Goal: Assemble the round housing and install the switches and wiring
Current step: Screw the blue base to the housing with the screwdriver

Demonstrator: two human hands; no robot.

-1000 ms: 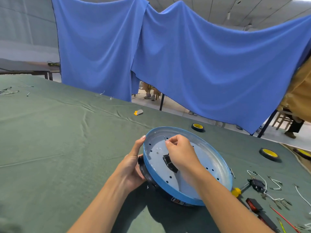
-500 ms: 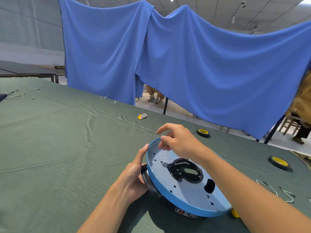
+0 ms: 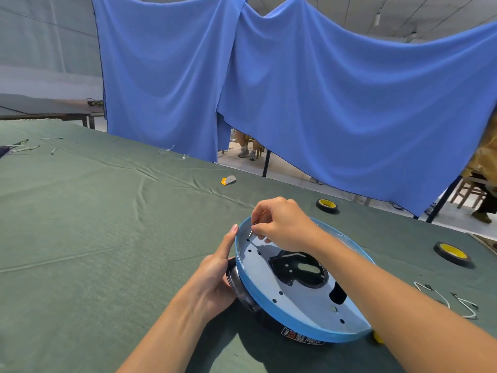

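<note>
A: Left hand (image 3: 215, 275) gripped the round housing (image 3: 269, 301) at its left edge, thumb along the blue rim. Right hand (image 3: 282, 227) pinched a thin metal fastener (image 3: 251, 229), long axis near upright, tip down
B: Target?
A: A hole (image 3: 248, 240) in the plate's far-left part, just below the tip; right hand nearer. Housing lay tilted on the green cloth (image 3: 107, 238), near centre
B: Counts?
A: One housing, one black bracket (image 3: 293, 267), one fastener, two tape rolls (image 3: 326, 205) far right, white wire leads (image 3: 441, 294) right, number unclear
</note>
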